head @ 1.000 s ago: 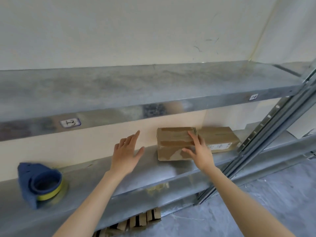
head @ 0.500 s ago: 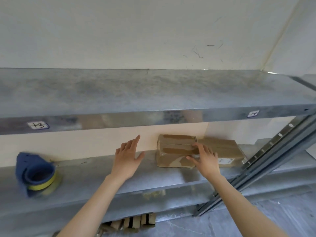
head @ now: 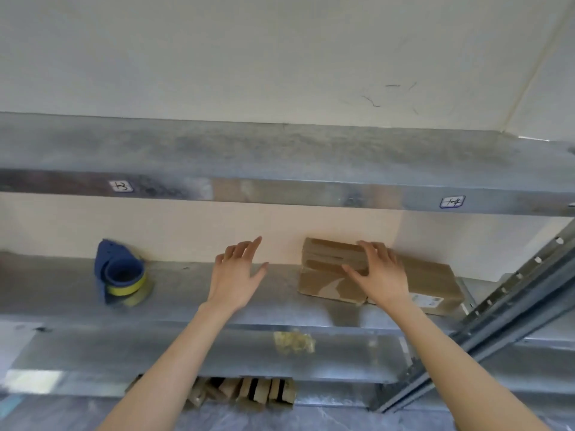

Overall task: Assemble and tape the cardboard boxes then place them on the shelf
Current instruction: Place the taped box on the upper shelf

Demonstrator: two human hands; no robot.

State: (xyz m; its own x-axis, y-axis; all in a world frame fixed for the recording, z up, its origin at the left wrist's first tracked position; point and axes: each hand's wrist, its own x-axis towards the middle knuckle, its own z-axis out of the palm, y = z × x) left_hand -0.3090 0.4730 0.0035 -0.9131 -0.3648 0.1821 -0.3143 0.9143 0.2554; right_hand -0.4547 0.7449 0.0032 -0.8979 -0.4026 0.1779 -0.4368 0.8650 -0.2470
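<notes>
Nearest the camera, two bare forearms reach up and forward. Below them, under the shelf's lip, a row of flat folded cardboard pieces (head: 245, 393) stands on edge, probably stock for further boxes.

On the galvanised grey metal shelf (head: 186, 306), the left hand (head: 236, 275) hovers with fingers spread and straight. It holds nothing and appears to touch nothing, as if ready to steady the box.

The right hand (head: 381, 275) lies flat against the small brown taped cardboard box (head: 326, 272). Its fingers extend over the top edge and its thumb sits on the front face, pressing rather than clasping. The pose suggests it is nudging the box into line.

That box rests on the shelf close to the wall, touching a longer brown cardboard box with a white label (head: 435, 281) on its right. Packing the two together would leave bare shelf to the left for more.

Well to the left, a blue tape dispenser with a yellow roll (head: 121, 275) sits on the same shelf, within reach for the next sealing job.

Behind is the pale wall, and above it an upper metal shelf with small handwritten labels (head: 280, 191). This box looks placed, or nearly so.
</notes>
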